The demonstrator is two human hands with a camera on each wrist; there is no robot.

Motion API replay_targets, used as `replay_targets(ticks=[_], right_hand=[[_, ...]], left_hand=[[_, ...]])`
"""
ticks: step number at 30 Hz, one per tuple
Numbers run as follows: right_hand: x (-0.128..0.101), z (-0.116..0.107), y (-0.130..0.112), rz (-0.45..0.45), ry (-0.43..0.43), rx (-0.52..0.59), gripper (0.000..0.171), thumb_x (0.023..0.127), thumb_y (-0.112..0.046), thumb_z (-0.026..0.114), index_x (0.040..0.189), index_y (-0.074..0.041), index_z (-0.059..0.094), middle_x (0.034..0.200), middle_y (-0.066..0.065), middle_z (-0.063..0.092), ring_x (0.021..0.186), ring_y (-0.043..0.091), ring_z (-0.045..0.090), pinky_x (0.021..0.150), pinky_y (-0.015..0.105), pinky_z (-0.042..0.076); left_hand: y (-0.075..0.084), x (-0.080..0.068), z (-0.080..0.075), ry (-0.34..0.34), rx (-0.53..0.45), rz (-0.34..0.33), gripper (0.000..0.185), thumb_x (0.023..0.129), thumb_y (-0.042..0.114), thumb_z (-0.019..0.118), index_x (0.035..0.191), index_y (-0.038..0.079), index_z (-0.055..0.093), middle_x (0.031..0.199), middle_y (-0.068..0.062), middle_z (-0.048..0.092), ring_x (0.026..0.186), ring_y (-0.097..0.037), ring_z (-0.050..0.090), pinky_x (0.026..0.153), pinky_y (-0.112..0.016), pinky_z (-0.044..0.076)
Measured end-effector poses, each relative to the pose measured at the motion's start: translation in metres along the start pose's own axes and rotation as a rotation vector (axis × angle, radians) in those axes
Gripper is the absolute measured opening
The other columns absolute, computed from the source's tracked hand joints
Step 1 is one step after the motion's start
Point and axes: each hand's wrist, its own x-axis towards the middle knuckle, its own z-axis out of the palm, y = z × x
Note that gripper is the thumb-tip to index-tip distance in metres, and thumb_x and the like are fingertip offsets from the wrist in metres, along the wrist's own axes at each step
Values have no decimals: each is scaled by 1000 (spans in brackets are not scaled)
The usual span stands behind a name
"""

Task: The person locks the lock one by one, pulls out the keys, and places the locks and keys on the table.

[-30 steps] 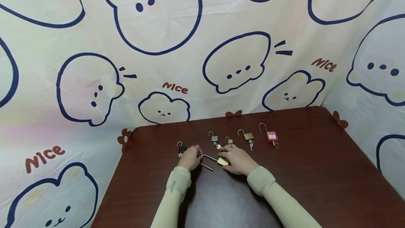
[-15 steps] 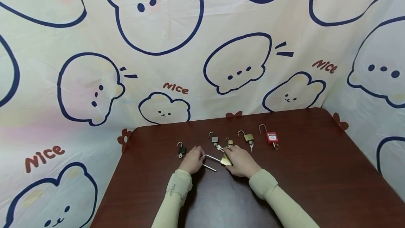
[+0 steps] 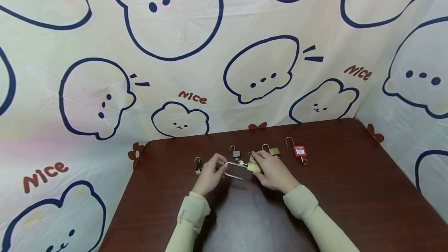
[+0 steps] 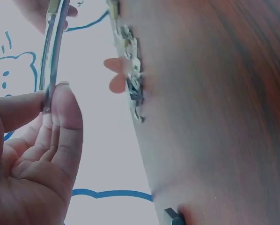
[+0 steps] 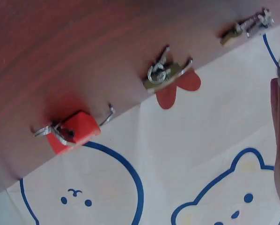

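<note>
2 hands lift a brass padlock (image 3: 252,165), left hand (image 3: 209,175) pinching its long shackle (image 3: 233,169), right hand (image 3: 274,173) gripping, half hiding, its body

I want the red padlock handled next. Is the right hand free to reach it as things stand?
Probably not yet: the right hand grips the brass lock. The red padlock lies just beyond it on bare table, with nothing between.

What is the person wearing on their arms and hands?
Both arms wear long, close-fitting sleeves of pale cream-yellow that end at the wrists. The left sleeve bears a small line of dark lettering near the cuff, too small to read; the right sleeve looks plain. The left hand and right hand are bare, with no gloves visible.
</note>
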Motion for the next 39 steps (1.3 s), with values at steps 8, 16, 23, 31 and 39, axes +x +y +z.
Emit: replay_targets(ticks=[8,16,23,31,39], right_hand=[[-1,-11,1,0,0,35,65,87,-16,83,143,3,57,128,16,65,107,30,69,91,48,58],[-3,-12,4,6,-6,82,66,88,-18,83,144,3,56,129,16,65,109,28,68,93,45,58],[-5,-14,4,30,-27,131,64,88,-19,83,143,3,57,130,15,65,111,28,67,96,48,57],[-5,-15,3,29,-40,173,63,88,-18,82,143,2,58,131,15,65,112,30,67,98,53,55],[-5,-16,5,18,-25,184,66,88,-20,83,144,3,56,133,15,65,113,27,68,97,46,57]], left_hand=[[-2,-1,-1,-37,-106,69,18,105,13,62,122,14,64,101,-22,69,75,-19,68,75,-52,60],[-10,-4,-10,-183,-215,108,43,93,12,79,134,11,67,119,-17,71,95,-21,69,85,-30,59],[-10,-5,-8,-184,-230,167,49,85,5,85,131,4,69,116,-24,72,91,-19,71,83,-26,59],[-11,-5,-9,-144,-252,193,51,80,6,89,128,3,72,106,-32,71,82,-9,71,77,-30,61],[-8,-2,-4,-63,-106,297,49,87,15,84,132,4,70,99,-7,77,83,-8,71,76,-25,61]])
